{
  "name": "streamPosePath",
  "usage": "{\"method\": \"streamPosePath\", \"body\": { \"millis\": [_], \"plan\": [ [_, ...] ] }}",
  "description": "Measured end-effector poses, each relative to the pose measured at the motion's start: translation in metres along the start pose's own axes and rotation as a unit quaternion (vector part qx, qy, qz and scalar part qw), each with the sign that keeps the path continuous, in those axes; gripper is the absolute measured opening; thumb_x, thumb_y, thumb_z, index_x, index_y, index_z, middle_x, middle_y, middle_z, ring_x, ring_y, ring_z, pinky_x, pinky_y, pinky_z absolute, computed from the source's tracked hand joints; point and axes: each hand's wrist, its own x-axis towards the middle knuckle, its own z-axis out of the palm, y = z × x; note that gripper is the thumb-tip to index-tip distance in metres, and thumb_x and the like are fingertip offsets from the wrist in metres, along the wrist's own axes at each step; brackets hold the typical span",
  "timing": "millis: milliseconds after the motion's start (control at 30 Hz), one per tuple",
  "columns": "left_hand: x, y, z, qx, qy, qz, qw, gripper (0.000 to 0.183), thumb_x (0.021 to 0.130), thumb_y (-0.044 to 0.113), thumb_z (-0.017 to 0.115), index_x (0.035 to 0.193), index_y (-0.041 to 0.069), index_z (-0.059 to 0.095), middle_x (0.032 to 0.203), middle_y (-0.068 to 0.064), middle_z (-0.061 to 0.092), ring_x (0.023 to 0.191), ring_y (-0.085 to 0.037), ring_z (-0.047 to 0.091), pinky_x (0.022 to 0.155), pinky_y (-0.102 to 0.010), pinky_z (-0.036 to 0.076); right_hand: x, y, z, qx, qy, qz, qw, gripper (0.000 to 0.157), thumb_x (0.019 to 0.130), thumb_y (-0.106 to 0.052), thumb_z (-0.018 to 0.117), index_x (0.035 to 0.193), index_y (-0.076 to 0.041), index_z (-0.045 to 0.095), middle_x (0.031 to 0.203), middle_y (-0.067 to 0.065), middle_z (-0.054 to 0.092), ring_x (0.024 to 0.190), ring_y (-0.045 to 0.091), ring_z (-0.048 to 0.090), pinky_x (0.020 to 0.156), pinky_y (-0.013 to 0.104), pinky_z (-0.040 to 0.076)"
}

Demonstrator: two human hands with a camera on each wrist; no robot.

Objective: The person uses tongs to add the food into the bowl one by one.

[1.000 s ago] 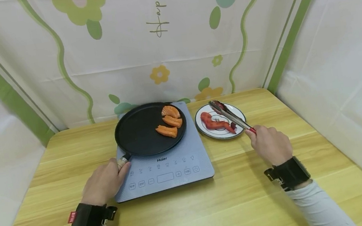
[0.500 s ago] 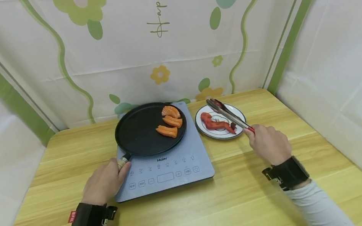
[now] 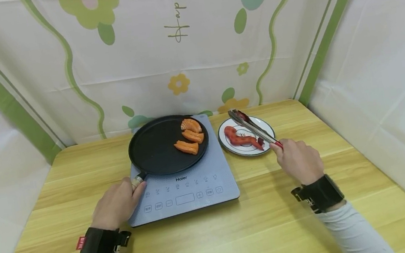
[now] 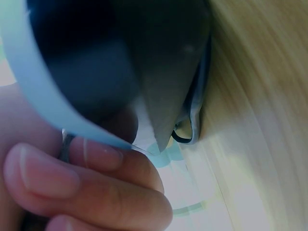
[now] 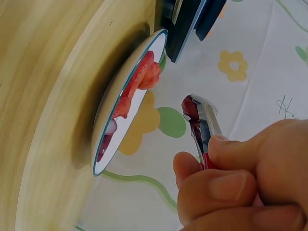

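Observation:
My left hand (image 3: 116, 204) grips the handle (image 3: 138, 180) of a flat black frying pan (image 3: 155, 148). Three orange salmon pieces (image 3: 187, 147) lie along the pan's right side. In my right hand (image 3: 300, 160) is a pair of metal tongs (image 3: 259, 132) with red on the grip. A dark red piece of food (image 5: 191, 108) sits at the tongs' tips, raised above the white plate (image 3: 236, 149). On that plate lies a long red piece of meat (image 3: 241, 139), with a smaller dark red bit (image 5: 103, 148) by its end.
Under the pan is a grey Haier induction cooktop (image 3: 197, 196) with touch buttons along its front. Both stand on a wooden table (image 3: 204, 247). A flower-printed cloth (image 3: 131, 58) hangs behind, and white cloth (image 3: 391, 117) closes in the right side.
My right hand has shifted slightly left and away from me, carrying the tongs and the dark red piece toward the plate's back left. The left hand and pan have stayed put.

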Motion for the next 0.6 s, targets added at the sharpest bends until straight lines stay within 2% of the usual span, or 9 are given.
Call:
{"method": "streamPosePath", "body": {
  "millis": [600],
  "plan": [
    [0.0002, 0.0014, -0.0017, 0.002, -0.004, -0.003, 1.0000, 0.047, 0.099, 0.050, 0.042, 0.091, 0.003, 0.046, 0.068, -0.006, 0.040, 0.057, -0.019, 0.044, 0.050, -0.032, 0.032, -0.0021, -0.0045, -0.0006, 0.004, 0.004, -0.005, 1.000, 0.044, 0.101, -0.049, 0.037, 0.075, -0.016, 0.048, 0.058, 0.003, 0.041, 0.048, 0.020, 0.041, 0.041, 0.037, 0.030]
  ]
}}
